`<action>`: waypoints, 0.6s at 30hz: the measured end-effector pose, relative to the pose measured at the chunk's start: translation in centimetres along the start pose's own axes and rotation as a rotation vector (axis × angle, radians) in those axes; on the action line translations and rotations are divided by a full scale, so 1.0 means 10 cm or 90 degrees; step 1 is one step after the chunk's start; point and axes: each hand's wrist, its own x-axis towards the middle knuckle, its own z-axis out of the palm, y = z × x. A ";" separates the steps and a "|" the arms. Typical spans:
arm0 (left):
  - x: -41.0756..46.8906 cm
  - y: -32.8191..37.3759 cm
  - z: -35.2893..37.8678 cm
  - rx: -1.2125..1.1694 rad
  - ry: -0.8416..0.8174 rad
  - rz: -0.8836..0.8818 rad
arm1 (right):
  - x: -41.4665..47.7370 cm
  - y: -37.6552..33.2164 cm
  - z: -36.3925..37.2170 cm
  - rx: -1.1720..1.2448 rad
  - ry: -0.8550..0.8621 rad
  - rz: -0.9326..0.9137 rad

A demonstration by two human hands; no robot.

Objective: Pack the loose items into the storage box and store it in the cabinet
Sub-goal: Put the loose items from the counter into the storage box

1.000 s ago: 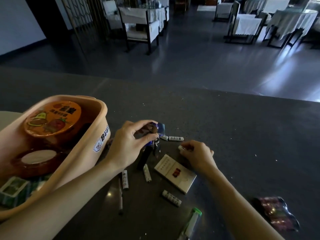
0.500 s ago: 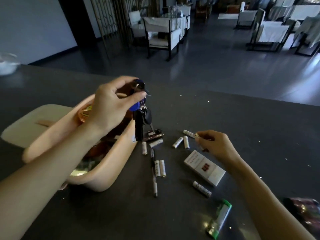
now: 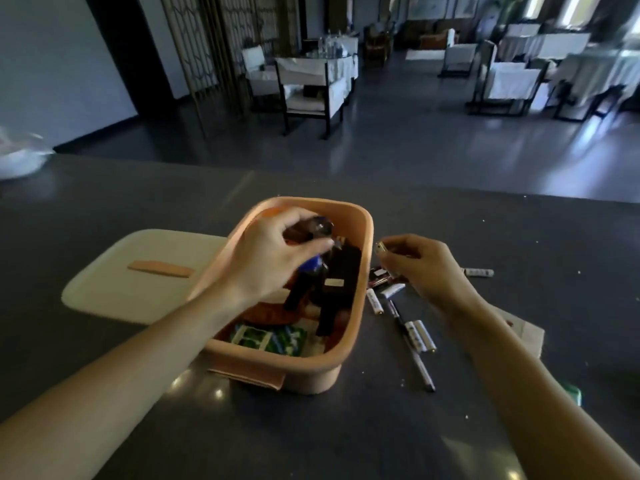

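Peach plastic storage box point(image 3: 311, 379), lid off, on dark countertop point(image 3: 346, 438); cream lid point(image 3: 138, 271) lies flat just beside its left side. Left hand point(image 3: 273, 258) over the box, fingers curled round key bunch point(image 3: 313, 266) hanging above the contents. Right hand point(image 3: 422, 268) just right of the box, pinching a battery point(image 3: 381, 247). Loose batteries point(image 3: 420, 336) and pen point(image 3: 420, 367) on countertop near the box

bare left hand point(image 3: 270, 261); bare right hand point(image 3: 426, 268)

Left hand point(image 3: 273, 258) grips key bunch point(image 3: 311, 271) over open peach storage box point(image 3: 360, 306). Right hand point(image 3: 422, 268) pinches 1 battery point(image 3: 381, 248) beside box.
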 end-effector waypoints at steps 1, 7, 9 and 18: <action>-0.05 -0.04 0.03 -0.025 -0.039 -0.006 | -0.03 -0.01 0.06 0.003 0.011 0.008; -0.14 -0.19 0.05 -0.144 -0.221 -0.020 | -0.21 -0.07 0.21 -0.047 0.069 0.035; -0.16 -0.22 0.03 -0.202 -0.264 -0.032 | -0.24 -0.10 0.23 -0.070 0.073 0.042; -0.14 -0.59 -0.03 0.035 -0.406 -0.003 | -0.23 -0.10 0.26 -0.122 0.061 0.067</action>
